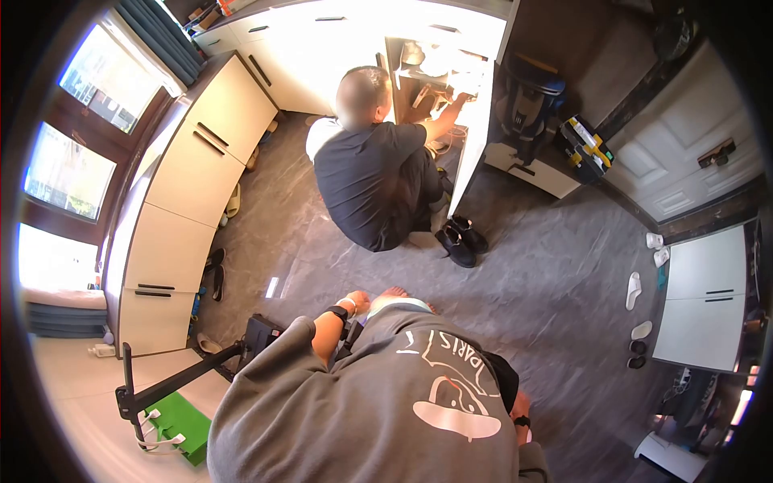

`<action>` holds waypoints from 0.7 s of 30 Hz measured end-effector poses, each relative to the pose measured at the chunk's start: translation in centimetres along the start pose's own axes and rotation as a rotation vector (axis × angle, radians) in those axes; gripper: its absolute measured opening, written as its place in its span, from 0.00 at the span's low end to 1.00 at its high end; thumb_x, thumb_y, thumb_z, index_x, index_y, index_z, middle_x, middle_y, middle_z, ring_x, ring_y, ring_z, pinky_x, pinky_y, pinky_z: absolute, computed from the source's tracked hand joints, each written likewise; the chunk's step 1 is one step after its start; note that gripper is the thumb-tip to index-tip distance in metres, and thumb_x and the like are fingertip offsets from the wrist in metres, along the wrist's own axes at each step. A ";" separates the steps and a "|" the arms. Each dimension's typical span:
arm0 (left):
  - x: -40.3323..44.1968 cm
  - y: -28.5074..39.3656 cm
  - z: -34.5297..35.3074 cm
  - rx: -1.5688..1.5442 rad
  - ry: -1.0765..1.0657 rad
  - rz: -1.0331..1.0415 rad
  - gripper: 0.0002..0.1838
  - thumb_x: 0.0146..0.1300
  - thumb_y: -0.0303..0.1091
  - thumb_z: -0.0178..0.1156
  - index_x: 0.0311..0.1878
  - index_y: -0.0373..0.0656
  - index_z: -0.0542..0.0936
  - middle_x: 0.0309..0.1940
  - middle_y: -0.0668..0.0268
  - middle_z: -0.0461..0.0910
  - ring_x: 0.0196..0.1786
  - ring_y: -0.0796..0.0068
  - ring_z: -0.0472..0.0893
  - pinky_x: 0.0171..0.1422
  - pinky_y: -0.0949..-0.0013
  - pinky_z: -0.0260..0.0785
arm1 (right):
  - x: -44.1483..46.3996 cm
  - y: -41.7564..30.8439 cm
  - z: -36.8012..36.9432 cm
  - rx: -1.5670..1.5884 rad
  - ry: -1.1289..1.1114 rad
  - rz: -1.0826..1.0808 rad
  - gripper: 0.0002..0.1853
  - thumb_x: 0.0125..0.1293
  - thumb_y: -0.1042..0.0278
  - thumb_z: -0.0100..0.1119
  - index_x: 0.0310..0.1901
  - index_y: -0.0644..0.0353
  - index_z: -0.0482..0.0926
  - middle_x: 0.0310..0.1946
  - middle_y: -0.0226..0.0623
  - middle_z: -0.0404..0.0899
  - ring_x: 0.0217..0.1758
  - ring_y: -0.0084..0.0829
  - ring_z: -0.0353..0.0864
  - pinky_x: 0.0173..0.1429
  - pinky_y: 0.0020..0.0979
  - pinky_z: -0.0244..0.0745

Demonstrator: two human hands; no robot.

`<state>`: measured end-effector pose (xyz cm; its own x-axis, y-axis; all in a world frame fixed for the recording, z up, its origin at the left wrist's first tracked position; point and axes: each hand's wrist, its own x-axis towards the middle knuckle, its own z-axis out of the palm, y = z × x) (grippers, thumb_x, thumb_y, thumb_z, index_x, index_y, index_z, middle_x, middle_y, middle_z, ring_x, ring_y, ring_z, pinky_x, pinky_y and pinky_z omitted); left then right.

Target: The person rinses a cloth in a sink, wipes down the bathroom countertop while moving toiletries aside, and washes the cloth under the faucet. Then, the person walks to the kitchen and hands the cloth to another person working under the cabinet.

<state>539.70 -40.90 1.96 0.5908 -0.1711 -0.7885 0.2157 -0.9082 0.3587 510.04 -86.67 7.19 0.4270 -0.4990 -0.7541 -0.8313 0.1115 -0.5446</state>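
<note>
My left hand (357,303) is in front of me, beyond the hem of my grey sweatshirt (346,402), with a black band on the wrist. Its fingers look curled, and whatever may be inside them is hidden. Low at my right side is my right hand (522,401), also below a dark wristband; its fingers are out of sight beside something black. My bare toes (394,291) show just past my left hand. Ahead, another person (370,177) in a dark T-shirt squats at an open cabinet (393,60) and reaches one arm into it.
Black shoes (459,240) stand on the grey floor by the cabinet door. White cupboards (193,161) line the left wall. A black stand arm (185,374) and a green box (179,427) are at lower left. Slippers (634,290) lie near the right-hand cabinet (700,294).
</note>
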 end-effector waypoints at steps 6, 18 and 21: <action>0.3 -0.5 -0.4 0.026 0.018 -0.053 0.14 0.44 0.37 0.52 0.36 0.45 0.78 0.37 0.57 0.77 0.43 0.61 0.75 0.47 0.64 0.66 | 4.8 9.8 -0.8 0.228 0.057 0.009 0.11 0.55 0.63 0.48 0.28 0.63 0.75 0.23 0.31 0.73 0.25 0.23 0.72 0.28 0.24 0.68; 0.8 0.1 0.9 -0.030 0.012 -0.043 0.14 0.45 0.36 0.50 0.37 0.45 0.78 0.30 0.62 0.79 0.36 0.68 0.78 0.43 0.68 0.67 | 0.9 0.6 -1.2 -0.653 -0.051 -0.334 0.14 0.55 0.62 0.47 0.35 0.66 0.74 0.28 0.38 0.76 0.29 0.23 0.73 0.33 0.29 0.67; 1.0 -0.6 1.0 -0.035 0.028 -0.045 0.14 0.46 0.36 0.51 0.37 0.45 0.77 0.30 0.62 0.79 0.36 0.69 0.78 0.43 0.68 0.68 | 0.8 -0.6 -0.5 -0.215 -0.029 -0.185 0.14 0.55 0.64 0.47 0.35 0.66 0.75 0.28 0.37 0.76 0.29 0.23 0.73 0.32 0.28 0.68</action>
<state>539.38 -40.91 0.46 0.6018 -0.1193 -0.7897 0.2688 -0.9008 0.3409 510.67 -87.53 7.07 0.5862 -0.4691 -0.6605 -0.7930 -0.1655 -0.5862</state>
